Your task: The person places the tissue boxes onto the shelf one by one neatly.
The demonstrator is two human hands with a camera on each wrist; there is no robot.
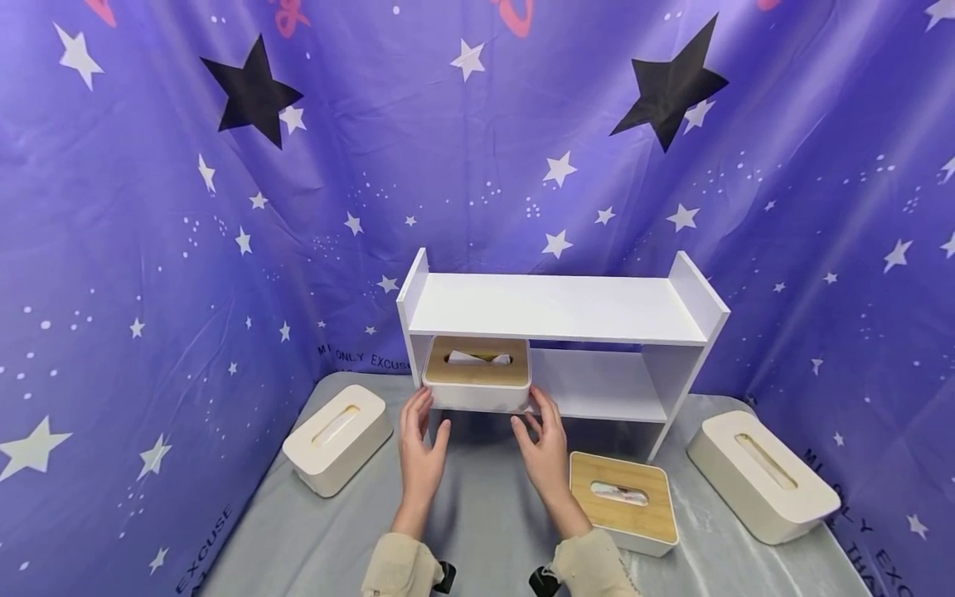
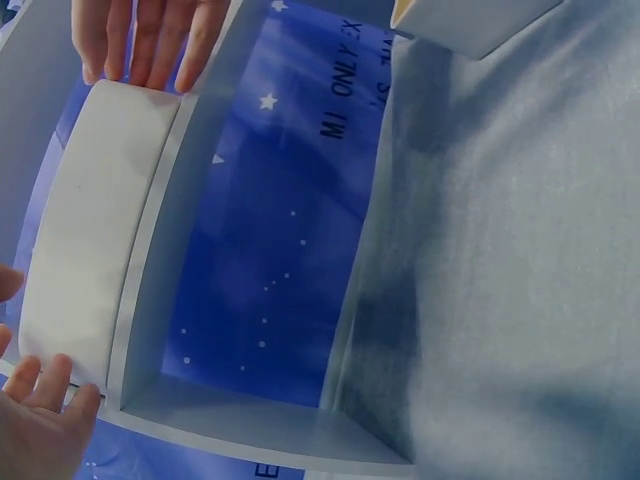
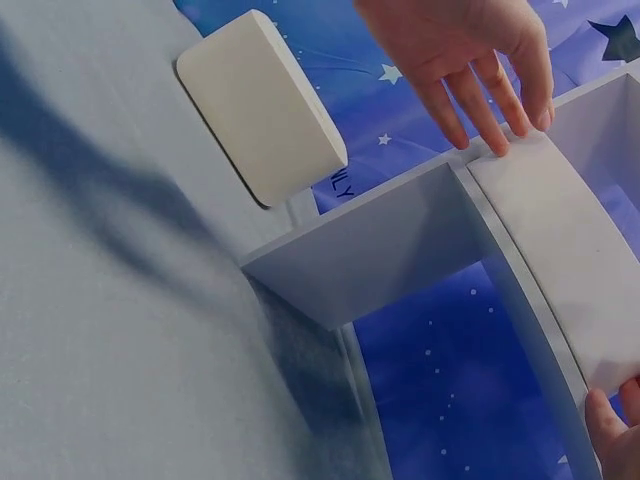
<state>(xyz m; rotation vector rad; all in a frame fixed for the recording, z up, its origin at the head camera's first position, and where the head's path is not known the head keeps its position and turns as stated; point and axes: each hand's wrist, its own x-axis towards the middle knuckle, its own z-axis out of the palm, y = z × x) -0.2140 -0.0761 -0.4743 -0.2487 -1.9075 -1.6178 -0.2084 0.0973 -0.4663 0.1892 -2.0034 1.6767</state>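
Note:
A white tissue box with a wood-coloured lid (image 1: pixel 477 396) sits at the left end of the lower board of a white two-tier shelf (image 1: pixel 555 308). White tissue shows in its slot. My left hand (image 1: pixel 422 452) is at the box's left front corner, and fingertips touch that end in the right wrist view. At the opposite end, my right hand (image 1: pixel 543 452) has its fingers against the box's side, fairly straight in the left wrist view. Both thumbs stand apart from the box front. The box's back part lies under the upper board.
Left of the shelf lies a cream tissue box (image 1: pixel 328 473); another cream tissue box (image 1: pixel 761 506) lies at the far right. A second wood-lidded tissue box (image 1: pixel 634 541) is beside my right forearm. Grey cloth (image 1: pixel 485 539) covers the table, and a purple star-patterned curtain (image 1: pixel 462 166) surrounds it.

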